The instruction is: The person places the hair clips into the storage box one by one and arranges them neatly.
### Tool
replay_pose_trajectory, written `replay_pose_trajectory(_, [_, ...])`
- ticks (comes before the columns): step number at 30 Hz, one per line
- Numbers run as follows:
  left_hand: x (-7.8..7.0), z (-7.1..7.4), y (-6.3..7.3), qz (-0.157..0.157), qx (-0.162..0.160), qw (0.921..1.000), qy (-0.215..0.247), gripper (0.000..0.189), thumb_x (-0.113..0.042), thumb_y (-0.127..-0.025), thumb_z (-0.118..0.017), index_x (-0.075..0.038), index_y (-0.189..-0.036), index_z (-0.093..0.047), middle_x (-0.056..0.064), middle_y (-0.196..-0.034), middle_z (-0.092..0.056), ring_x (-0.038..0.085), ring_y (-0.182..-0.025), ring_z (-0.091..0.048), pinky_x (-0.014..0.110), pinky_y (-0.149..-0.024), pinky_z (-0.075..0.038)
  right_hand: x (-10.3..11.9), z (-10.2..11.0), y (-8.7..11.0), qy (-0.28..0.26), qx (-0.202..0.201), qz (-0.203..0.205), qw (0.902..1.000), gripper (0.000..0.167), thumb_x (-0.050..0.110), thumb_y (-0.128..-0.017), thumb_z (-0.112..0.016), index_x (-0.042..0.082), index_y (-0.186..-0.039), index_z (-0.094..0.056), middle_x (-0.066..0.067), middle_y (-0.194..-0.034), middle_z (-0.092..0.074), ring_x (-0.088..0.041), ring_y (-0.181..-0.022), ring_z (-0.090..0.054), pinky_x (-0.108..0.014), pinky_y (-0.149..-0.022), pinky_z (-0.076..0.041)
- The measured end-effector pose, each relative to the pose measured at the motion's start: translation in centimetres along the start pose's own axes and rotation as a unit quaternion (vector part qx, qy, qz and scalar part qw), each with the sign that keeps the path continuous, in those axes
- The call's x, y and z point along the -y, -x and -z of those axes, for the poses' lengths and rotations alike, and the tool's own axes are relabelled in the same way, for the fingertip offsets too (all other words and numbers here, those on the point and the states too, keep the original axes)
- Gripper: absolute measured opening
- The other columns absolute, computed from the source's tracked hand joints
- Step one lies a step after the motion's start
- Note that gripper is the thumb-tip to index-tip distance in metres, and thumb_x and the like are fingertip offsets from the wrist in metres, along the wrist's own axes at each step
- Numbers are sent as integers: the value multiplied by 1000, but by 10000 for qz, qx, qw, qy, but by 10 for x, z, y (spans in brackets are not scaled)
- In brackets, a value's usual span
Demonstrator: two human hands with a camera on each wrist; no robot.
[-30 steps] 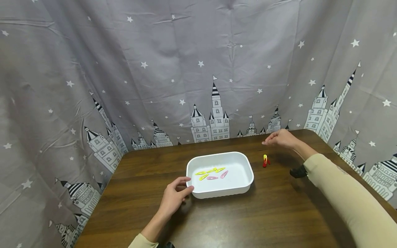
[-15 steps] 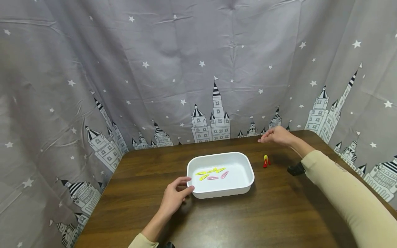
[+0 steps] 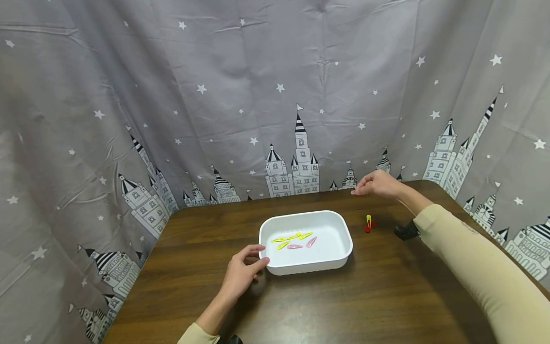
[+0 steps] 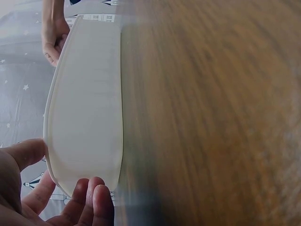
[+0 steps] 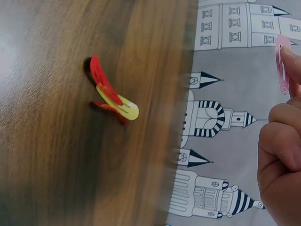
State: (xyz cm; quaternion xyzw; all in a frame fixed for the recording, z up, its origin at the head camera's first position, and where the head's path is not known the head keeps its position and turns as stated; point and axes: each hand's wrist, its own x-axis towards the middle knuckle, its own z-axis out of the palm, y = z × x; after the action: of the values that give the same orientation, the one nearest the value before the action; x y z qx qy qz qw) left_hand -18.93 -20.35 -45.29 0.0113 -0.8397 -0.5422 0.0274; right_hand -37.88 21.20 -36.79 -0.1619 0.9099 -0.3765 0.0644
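Observation:
My left hand (image 3: 241, 271) holds the near left corner of a white rectangular tray (image 3: 307, 270), its thumb and fingers at the rim. In the left wrist view the tray's side wall (image 4: 87, 103) stands between those fingers and the table. Several yellow snap hair clips (image 3: 282, 245) and two pink hair clips (image 3: 294, 247) lie inside. Beyond the tray's right end, my right hand (image 3: 380, 185) pinches a pink hair clip (image 5: 282, 66) above the table, with its other fingers curled. Below it on the tabletop, a yellow hair clip (image 5: 127, 109) lies crossed with red hair clips (image 5: 99, 75).
The brown wooden table (image 3: 197, 248) ends at the back against a grey curtain (image 3: 240, 95) printed with castles and stars. The tray's raised walls stand between the two hands.
My right hand has moved left and slightly up with the pink hair clip, toward the tray. The left hand, the tray and the clips on the table have stayed put.

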Motion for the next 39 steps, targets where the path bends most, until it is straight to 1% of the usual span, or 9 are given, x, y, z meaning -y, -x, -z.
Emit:
replay_pose_trajectory(4, [-1,0,-1,-13,-16,10000,-5,35,-21,-90,-77,-8,-121,-68,13,-111,-68,18,-82,-64,32,-62,-55,7,-1,-3,49,4,70,10000,15,27,-93,-73,12,-92,-77,-6,-107,-76,-23,-96,-54,-37,-79,-40])
replay_pose_trajectory(6, [-1,0,-1,-19,-20,10000,-7,35,-20,-90,-77,-8,-121,-68,13,-111,-68,18,-81,-64,32,-62,-55,11,-2,-4,53,27,102,9999,14,27,-92,-73,13,-91,-77,-5,-106,-76,-20,-88,-51,-35,-73,-38])
replay_pose_trajectory(10, [-1,1,-1,-24,-29,10000,4,34,-20,-90,-77,-8,-121,-68,13,-111,-68,17,-82,-65,32,-62,-55,18,-4,-7,-123,144,82,9998,13,25,-91,-75,12,-91,-76,-5,-104,-77,-13,-58,-40,-28,-54,-32])
replay_pose_trajectory(13, [-1,1,-1,-37,-20,10000,22,34,-20,-90,-77,-8,-121,-68,13,-111,-68,17,-82,-65,32,-62,-55,24,-5,-9,-277,268,84,9992,17,24,-90,-75,8,-94,-75,-8,-105,-77,-10,-46,-28,-26,-45,-25])
replay_pose_trajectory(17, [-1,1,-1,-60,2,10000,50,34,-20,-90,-77,-8,-121,-68,13,-111,-68,17,-82,-65,31,-62,-54,32,-8,-11,-285,378,195,9987,22,24,-92,-74,3,-98,-74,-9,-108,-77,-8,-46,-27,-26,-44,-26])
replay_pose_trajectory(24, [-1,2,-2,-71,14,9999,74,35,-22,-90,-77,-9,-121,-68,13,-113,-68,18,-83,-65,31,-61,-54,45,-14,-17,-226,395,361,9983,14,24,-91,-75,10,-93,-76,-7,-102,-77,-9,-42,-27,-25,-43,-25])
replay_pose_trajectory(27, [-2,3,-2,-62,0,10000,74,35,-23,-89,-78,-10,-121,-69,13,-113,-68,18,-84,-65,31,-62,-54,51,-17,-19,-273,460,421,9977,15,23,-92,-74,7,-93,-75,-9,-103,-77,-8,-42,-26,-25,-43,-25])
replay_pose_trajectory(31, [-3,2,-2,-51,-28,10000,72,35,-24,-89,-78,-11,-120,-69,12,-113,-68,19,-83,-65,32,-62,-54,57,-24,-21,-444,570,383,9967,19,20,-91,-74,2,-95,-74,-9,-105,-77,-8,-43,-26,-25,-44,-24])
replay_pose_trajectory(39, [-1,0,1,10,-53,10000,69,34,-22,-89,-77,-10,-120,-69,12,-111,-68,17,-81,-64,31,-60,-53,68,-39,-22,-654,881,371,9933,14,15,-89,-75,2,-94,-74,-12,-106,-77,-8,-44,-25,-25,-45,-24])
